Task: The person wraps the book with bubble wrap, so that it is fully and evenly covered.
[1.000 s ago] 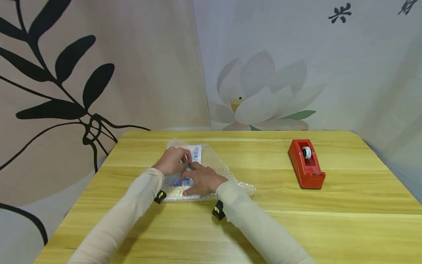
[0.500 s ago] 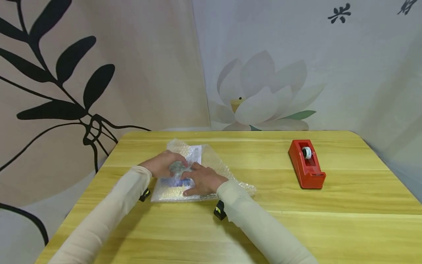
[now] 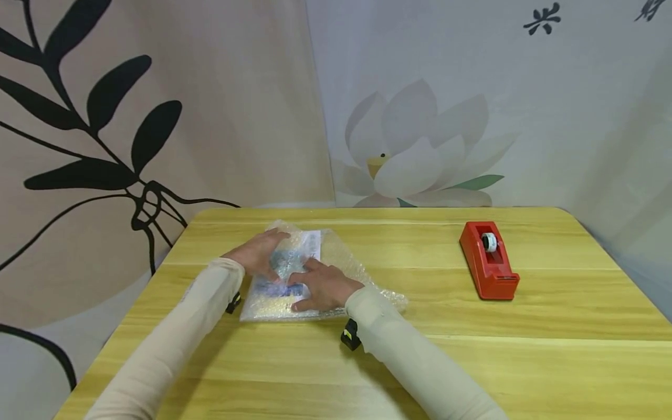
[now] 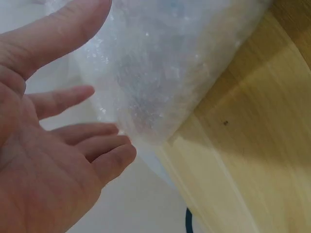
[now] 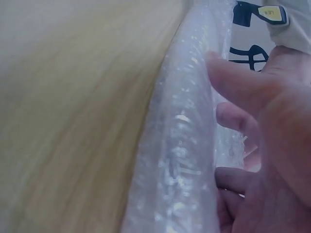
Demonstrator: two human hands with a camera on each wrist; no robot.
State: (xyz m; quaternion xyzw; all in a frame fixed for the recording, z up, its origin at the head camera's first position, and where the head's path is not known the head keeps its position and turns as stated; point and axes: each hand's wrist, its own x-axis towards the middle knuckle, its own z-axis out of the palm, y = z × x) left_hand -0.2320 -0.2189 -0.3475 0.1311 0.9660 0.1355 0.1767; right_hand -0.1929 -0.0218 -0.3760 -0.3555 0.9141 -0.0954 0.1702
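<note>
A flat item with a white-and-blue printed cover lies under bubble wrap (image 3: pixel 338 248) on the table, the wrap's right side running out to a loose corner. My left hand (image 3: pixel 259 255) is over the wrap's left edge, fingers spread and relaxed; in the left wrist view its palm (image 4: pixel 48 170) faces the wrapped corner with nothing in its grasp. My right hand (image 3: pixel 326 286) rests on the middle of the wrap, fingers extended and pressing it down. The right wrist view has the thumb and fingertips against the folded bubble wrap (image 5: pixel 180 141).
A red tape dispenser (image 3: pixel 488 262) with a small white roll (image 3: pixel 489 242) stands on the right of the wooden table (image 3: pixel 567 303). Behind the table hangs a printed cloth (image 3: pixel 252 116) with leaves and a lotus.
My left hand let go of the wrap near the middle, moved left and opened out. The wrap's left part now lies flat and spread. My right hand stays in place.
</note>
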